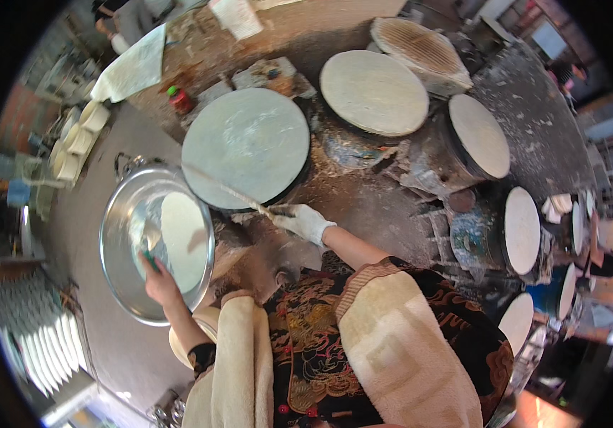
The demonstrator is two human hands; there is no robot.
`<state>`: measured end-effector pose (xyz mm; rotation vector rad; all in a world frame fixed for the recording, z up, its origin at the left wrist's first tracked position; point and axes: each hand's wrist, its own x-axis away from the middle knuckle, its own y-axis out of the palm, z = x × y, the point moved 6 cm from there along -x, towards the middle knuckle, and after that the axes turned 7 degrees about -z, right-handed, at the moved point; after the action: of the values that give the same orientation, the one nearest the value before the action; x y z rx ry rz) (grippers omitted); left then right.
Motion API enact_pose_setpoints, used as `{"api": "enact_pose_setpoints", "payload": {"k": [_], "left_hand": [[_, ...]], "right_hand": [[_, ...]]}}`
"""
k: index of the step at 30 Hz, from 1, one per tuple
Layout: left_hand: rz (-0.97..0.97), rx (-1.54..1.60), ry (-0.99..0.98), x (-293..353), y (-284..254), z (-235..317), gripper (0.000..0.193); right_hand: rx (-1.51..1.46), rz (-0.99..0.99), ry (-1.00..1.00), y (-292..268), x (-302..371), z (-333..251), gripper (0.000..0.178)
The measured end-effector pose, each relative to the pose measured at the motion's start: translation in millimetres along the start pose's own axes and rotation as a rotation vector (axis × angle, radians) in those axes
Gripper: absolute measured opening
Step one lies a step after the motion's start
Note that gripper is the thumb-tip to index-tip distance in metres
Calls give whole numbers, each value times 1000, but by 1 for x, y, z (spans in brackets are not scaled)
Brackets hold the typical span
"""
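- The person's left hand [158, 280] is reaching into the big metal basin [117, 242], fingers closed around a green-handled ladle [151, 251] that is dipping into the pale batter [182, 241].
- The right hand [305, 222], wearing a white glove, is sitting just to the right of the basin, fingers clamped on the end of a long thin stick [229, 190].
- That stick is stretching from the glove up and leftward across the lower edge of the large round griddle [246, 146], which is lying just above and right of the basin.
- Further right of the basin, more round griddles are carrying thin pale sheets: one [373, 92] beyond the large griddle, another [479, 135] past it.
- The grimy bench [370, 207] is holding the griddles.
- Left of the basin, pale stacked bowls [78, 139] are standing well apart from it.
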<state>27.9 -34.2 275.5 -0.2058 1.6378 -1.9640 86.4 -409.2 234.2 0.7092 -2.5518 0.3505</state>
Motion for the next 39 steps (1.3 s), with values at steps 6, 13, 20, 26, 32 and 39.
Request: {"api": "enact_pose_setpoints", "payload": {"k": [6,13,20,26,32,39], "left_hand": [[233,937,-87,3,-21,22,30],[-1277,2303,-406,54,62,141,31],[-1169,1713,-382,124,43,231,36],[-1101,1453,-199,137,49,289,21],[-1238,1750,-249,136,33,337,33],[-1188,1701,-425,152,41,355,41]], "right_hand": [[-476,352,-185,-39,32,-1,39],[-334,509,-413,3,74,-32,41],[-209,78,-161,11,111,-62,44],[-59,116,-333,-67,132,1,45],[-629,639,218,-199,177,187,29],[-1143,1624,128,-335,328,447,16]]}}
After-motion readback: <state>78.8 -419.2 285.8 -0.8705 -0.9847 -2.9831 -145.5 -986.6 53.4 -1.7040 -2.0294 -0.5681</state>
